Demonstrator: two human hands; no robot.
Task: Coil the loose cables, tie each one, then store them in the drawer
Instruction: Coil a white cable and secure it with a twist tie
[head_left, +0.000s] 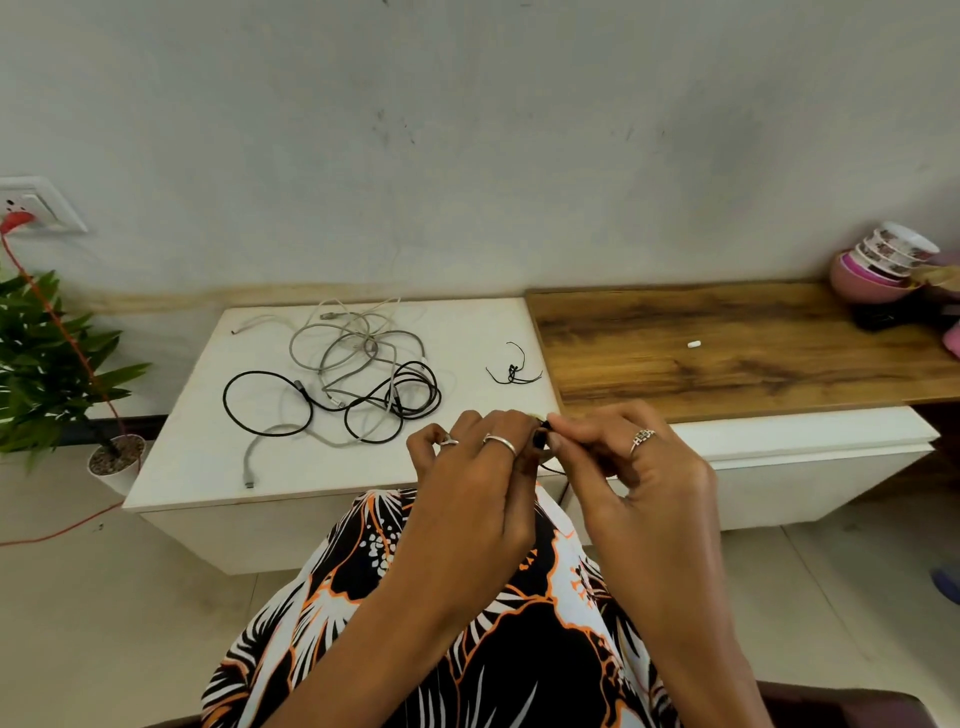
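While the left hand (475, 467) and the right hand (631, 462) are meeting just in front of the near edge of the white cabinet (208, 457), their fingertips are pinching a thin black tie (545, 427) between them. Both hands are curling their fingers inward, thumbs and forefingers pressing close together around the little strand, and rings are showing on both hands. Most of the tie is hiding behind the fingers, so how it is looped cannot be told.

On the cabinet top, a black cable (270, 405) is lying in loose loops, tangling with a grey cable (343, 343) that is sprawling toward the wall. Neither one is coiled or tied. Apart from them, nearer the wooden shelf (727, 343), a few more black ties (514, 371) are resting in a small knotted bunch. A small white piece (694, 344) is sitting on the shelf, and stacked bowls (883, 265) are standing at its far right end. A potted plant (47, 358) is standing to the left of the cabinet, beneath a wall socket (36, 205) with a red cord (52, 312) plugged into it. A patterned dress (452, 649) is covering the person's lap below the hands.
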